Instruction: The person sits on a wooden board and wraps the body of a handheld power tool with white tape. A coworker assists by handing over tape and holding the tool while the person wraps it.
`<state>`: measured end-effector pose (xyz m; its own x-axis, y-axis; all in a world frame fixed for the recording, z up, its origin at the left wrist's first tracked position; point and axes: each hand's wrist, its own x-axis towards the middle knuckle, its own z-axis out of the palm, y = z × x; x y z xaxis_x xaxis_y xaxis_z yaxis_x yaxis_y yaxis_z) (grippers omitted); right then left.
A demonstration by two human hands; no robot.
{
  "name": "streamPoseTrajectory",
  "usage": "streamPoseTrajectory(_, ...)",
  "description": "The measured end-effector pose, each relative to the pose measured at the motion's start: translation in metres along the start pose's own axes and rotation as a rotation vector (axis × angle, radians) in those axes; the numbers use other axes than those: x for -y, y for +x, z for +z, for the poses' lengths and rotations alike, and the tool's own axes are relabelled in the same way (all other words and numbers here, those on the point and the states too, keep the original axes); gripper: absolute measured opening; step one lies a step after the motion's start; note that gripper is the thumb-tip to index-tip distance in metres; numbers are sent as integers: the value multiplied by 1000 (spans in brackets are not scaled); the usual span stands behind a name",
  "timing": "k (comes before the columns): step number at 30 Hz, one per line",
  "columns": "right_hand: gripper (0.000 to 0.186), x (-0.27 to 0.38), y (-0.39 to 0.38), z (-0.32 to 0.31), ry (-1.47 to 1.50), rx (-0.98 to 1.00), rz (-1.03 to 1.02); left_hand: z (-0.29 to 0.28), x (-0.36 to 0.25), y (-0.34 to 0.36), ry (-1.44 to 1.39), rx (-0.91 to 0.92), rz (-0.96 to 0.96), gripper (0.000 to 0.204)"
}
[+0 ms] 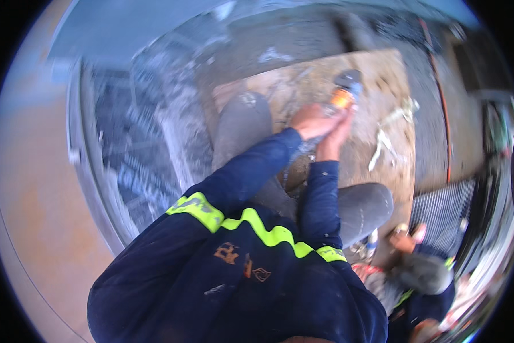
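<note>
Both of my hands meet over a wooden board (308, 74). My left hand (313, 121) is closed at the near end of a bottle-shaped thing with an orange band (342, 98). Dark at its far end and bluish along one side, this thing is too blurred to name surely. My right hand (336, 136) is pressed up against the left one and closed about the same thing; its fingers are partly hidden. Crumpled pale strips (385, 137) lie on the board to the right of my hands.
My grey-clad knees flank the board. A grey metal-edged frame (91, 166) with printed sheeting stands at left. An orange cord (441, 103) runs along the ground at right. Another person (425, 274) is low at the lower right, beside a ribbed dark mat (443, 208).
</note>
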<state>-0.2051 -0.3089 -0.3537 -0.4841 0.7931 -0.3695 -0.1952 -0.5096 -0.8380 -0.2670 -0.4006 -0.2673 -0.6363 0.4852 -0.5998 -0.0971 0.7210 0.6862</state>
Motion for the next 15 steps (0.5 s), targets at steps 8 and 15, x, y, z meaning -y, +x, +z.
streamPoseTrajectory(8, 59, -2, -24, 19, -82, 387, 185, -4, 21, -47, -229, -308, -144, 86)
streamPoseTrajectory(15, 56, -62, -92, 45, -180, 584, 458, -13, 107, -88, -400, -484, -368, 89)
